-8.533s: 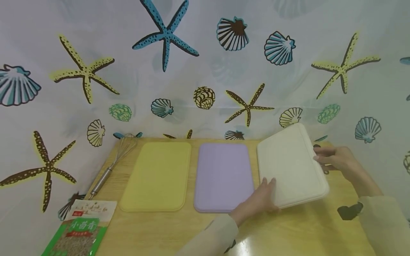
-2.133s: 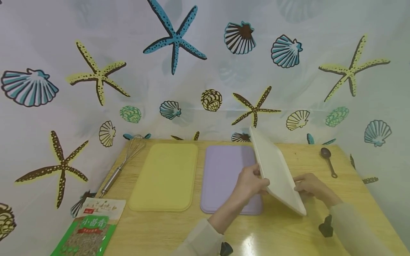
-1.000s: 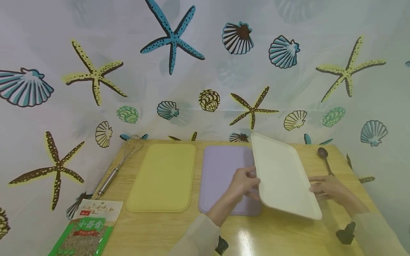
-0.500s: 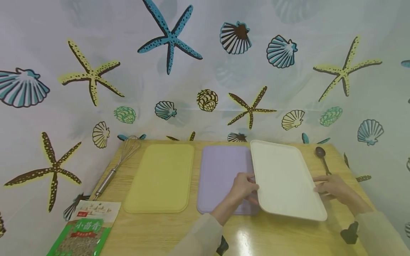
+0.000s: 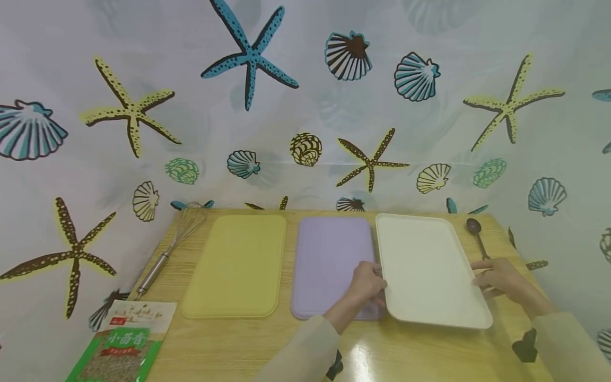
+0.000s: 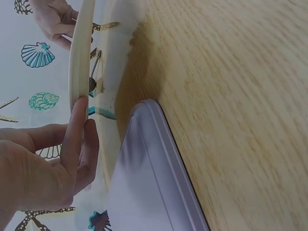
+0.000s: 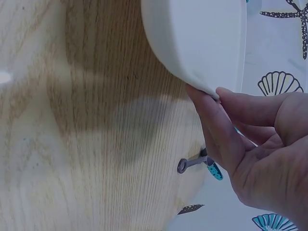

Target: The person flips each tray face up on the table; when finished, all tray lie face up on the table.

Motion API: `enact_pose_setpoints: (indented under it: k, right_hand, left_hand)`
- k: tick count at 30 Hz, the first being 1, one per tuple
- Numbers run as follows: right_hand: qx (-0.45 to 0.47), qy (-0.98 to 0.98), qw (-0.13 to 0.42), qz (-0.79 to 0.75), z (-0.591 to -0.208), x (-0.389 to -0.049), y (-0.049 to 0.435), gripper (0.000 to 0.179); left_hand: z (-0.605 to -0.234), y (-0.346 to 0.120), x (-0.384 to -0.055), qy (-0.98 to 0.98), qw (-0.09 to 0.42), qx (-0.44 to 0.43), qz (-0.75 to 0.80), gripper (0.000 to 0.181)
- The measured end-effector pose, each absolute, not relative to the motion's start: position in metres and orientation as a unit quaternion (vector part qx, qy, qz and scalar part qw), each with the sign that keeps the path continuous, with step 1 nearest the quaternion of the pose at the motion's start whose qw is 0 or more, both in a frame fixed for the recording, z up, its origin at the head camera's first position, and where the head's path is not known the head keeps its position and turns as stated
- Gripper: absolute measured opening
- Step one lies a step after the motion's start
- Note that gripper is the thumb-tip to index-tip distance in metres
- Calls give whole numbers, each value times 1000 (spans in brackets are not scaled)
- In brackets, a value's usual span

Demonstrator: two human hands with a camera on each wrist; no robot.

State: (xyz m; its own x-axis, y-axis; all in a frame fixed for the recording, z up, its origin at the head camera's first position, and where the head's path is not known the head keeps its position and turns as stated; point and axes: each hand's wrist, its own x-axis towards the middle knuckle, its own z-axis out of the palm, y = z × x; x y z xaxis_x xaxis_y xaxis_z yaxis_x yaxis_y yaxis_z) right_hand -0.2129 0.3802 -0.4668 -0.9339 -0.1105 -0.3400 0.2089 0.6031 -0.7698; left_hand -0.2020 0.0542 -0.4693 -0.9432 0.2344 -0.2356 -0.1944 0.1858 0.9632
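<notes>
A white rectangular tray (image 5: 429, 270) is held raised above the right part of the table, its hollow side with the thin raised rim facing up. My left hand (image 5: 367, 284) pinches its left edge, reaching over the purple tray (image 5: 331, 265). At the opposite edge, my right hand (image 5: 498, 278) grips the rim between thumb and fingers. The left wrist view shows the white tray (image 6: 81, 57) edge-on, clear of the wood. In the right wrist view, thumb and fingertips pinch the tray's rim (image 7: 195, 79), and its shadow falls on the table.
A yellow tray (image 5: 236, 265) lies left of the purple one. Farther left are a whisk (image 5: 164, 260) and a green seasoning bag (image 5: 121, 345). A dark spoon (image 5: 474, 228) lies at the right. A patterned curtain (image 5: 305, 106) hangs behind the wooden table (image 5: 267, 350).
The white tray has been turned over: its underside faced up earlier, then it stood steeply tilted, and now it lies nearly level, lower, with its hollow side up. Both hands still hold it.
</notes>
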Motion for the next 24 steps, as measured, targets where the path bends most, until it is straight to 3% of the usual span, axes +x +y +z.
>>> enact_pose_setpoints:
  k: [18,22,24]
  right_hand:
    - [42,888,175,-422,-466,-221,389,55]
    - [47,891,170,-418,-469,-224,390,54]
    - [47,891,169,-418,-469,-224,391,53]
  left_hand:
    - [-486,73,-206,788,157,1,595,44]
    - [-489,77,-205,783,165,-2,600,33]
    - [-492,79,-205,783,169,-3,598,16]
